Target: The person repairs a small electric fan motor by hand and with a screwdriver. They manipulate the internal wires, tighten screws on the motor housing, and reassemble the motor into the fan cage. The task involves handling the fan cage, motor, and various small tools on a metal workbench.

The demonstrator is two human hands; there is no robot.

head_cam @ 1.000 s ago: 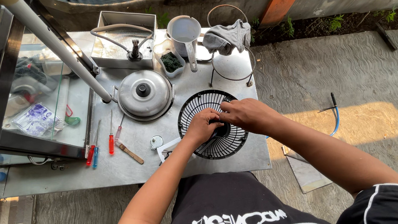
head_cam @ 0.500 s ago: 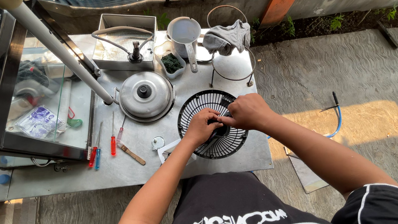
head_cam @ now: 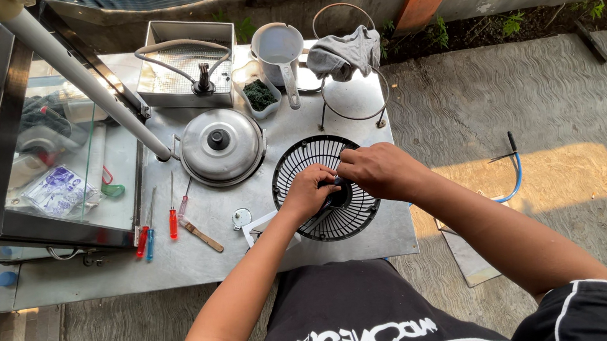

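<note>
The black fan guard (head_cam: pixel 325 189) lies flat near the front right corner of the metal table (head_cam: pixel 199 264), close to its front edge. Bare surface remains front left. Count: one guard, one pot lid (head_cam: pixel 222 145), three screwdrivers (head_cam: pixel 173 222). The left hand (head_cam: pixel 311 190) and right hand (head_cam: pixel 375 172) rest together over the guard's centre, fingers curled onto its hub.
</note>
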